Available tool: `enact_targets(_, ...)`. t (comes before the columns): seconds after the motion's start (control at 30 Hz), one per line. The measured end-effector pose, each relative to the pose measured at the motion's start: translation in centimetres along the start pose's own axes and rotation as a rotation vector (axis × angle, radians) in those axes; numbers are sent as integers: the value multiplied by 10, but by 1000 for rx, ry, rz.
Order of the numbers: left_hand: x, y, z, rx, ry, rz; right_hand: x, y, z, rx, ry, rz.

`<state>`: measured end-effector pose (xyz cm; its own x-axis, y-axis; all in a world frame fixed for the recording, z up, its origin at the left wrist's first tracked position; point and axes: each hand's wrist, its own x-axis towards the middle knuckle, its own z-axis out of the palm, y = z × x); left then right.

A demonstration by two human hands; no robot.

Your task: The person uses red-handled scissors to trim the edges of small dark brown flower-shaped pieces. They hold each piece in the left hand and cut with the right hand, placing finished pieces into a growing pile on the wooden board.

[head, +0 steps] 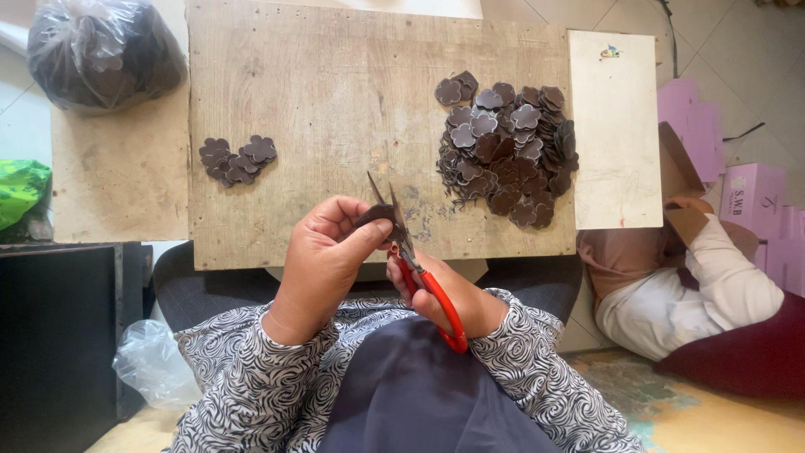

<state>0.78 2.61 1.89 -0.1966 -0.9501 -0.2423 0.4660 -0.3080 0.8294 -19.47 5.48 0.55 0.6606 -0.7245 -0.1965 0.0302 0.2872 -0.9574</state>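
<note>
Head view, read left to right. At 10 o'clock a tied clear bag [102, 52] of dark pieces rests on a pale side board [117, 180]. A green bag [20, 191] lies at 9 o'clock, a crumpled clear bag [155, 362] at 8 o'clock. On the wooden board [335, 109] a small pile [237, 159] of dark flower-shaped cutouts lies toward 10 o'clock. The left hand [323, 264], near centre, is closed on one dark cutout [375, 216], pinched between thumb and fingers just above the board's near edge. The right hand [444, 298], just at 5 o'clock of the left and touching it, is wrapped round the red handles of the scissors [411, 260], whose blades stand parted and point toward 12 o'clock beside the held cutout. A large pile [507, 155] of cutouts lies at 1 o'clock. A white panel [616, 143] follows. At 3 o'clock another person [688, 285] sits beside pink boxes [750, 197]
</note>
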Motion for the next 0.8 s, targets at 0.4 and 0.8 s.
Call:
enact_targets(0.4, 2, 0, -1, 26, -17, -16, 1, 1, 2, -8, 35, -23)
enact_targets(0.8, 4, -4, -3, 42, -16, 5, 0, 8, -2, -133, 34, -4)
